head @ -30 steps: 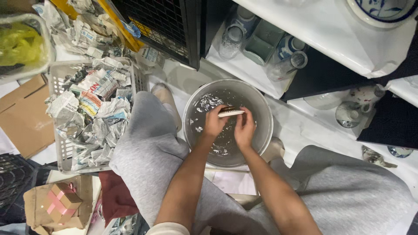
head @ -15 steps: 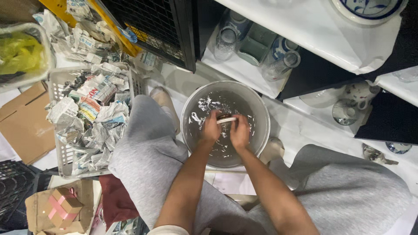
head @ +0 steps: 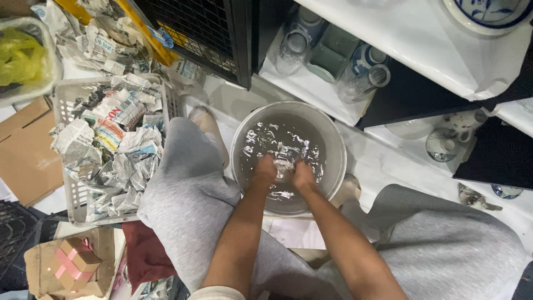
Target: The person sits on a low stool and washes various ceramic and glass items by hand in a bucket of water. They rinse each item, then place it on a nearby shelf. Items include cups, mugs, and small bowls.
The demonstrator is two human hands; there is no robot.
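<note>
A round grey basin (head: 336, 145) of rippling water stands on the floor between my knees. My left hand (head: 265, 168) and my right hand (head: 303, 174) are both sunk in the water near its middle, fingers curled toward each other. Between them a small pale dish (head: 285, 164) shows only as a blurred glint under the surface, and both hands appear to grip it. My grey-trousered legs flank the basin.
A white plastic basket (head: 62, 109) of crumpled newspaper stands at the left. Glasses and cups (head: 333, 55) lie on a white shelf behind the basin, beside a black wire crate (head: 211, 33). A glass teapot (head: 444, 144) is at the right, a ribboned cardboard box (head: 69, 261) at lower left.
The dish was held above the water a second ago. Both hands have since lowered it into the basin, and hands and dish are now under the rippling surface.
</note>
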